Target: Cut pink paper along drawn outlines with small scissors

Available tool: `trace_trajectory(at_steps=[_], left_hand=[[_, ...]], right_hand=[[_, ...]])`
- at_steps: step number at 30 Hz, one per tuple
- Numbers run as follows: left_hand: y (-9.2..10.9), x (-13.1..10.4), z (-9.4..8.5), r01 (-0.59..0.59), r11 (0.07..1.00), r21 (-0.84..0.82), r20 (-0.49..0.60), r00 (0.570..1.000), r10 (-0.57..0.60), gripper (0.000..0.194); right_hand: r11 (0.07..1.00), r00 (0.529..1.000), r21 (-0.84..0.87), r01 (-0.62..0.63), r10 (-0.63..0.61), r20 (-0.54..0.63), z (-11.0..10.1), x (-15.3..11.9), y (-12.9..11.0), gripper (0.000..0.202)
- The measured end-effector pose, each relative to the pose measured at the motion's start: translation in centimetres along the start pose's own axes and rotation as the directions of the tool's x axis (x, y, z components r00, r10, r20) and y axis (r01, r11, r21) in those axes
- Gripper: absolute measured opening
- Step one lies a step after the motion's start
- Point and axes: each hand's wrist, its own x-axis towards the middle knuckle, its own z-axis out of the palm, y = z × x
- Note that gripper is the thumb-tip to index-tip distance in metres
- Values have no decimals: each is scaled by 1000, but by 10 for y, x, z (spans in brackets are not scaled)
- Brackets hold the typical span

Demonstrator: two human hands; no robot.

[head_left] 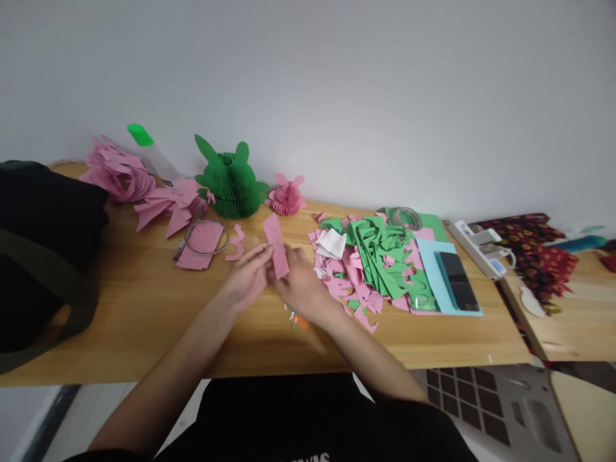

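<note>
Between my two hands, above the wooden table (pixel 144 308), is a narrow folded piece of pink paper (pixel 276 247). My left hand (pixel 248 276) pinches its left edge with thumb and fingers. On the right side of the paper, my right hand (pixel 301 282) is closed around the lower part, its fingertips partly hidden behind it. A curved pink paper cutout (pixel 235 244) lies left of the held paper. Further left, a metal ring (pixel 187 240) rests on a stack of pink paper pieces (pixel 197 258). Something small and orange (pixel 299 321) shows beneath my right wrist.
Behind stand a green honeycomb paper figure (pixel 233 186) and a smaller pink one (pixel 287 196). Green and pink scraps (pixel 380 256) pile up at the right, beside a tape roll (pixel 407 219), a phone (pixel 457 281) and a power strip (pixel 481 247). A black bag (pixel 43 237) occupies the left.
</note>
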Motion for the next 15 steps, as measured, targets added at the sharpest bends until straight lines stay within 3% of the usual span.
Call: trace_trajectory(at_steps=[3,6,10,15], left_hand=[[1,4,-7,1,999,-33,-44,999,-3,5],[14,1,-25,18,998,-54,-95,995,-23,6],[25,-6,-40,32,999,-40,-106,994,-36,6],[24,-10,-41,14,1000,-9,-91,996,-15,5]], right_hand=[[984,991,-157,-89,103,86,-8,0,1,29],[814,938,-488,-314,346,-27,-27,11,32,30],[792,940,-537,-290,340,-5,-33,20,68,26],[810,951,-523,-265,309,-3,-23,22,75,28]])
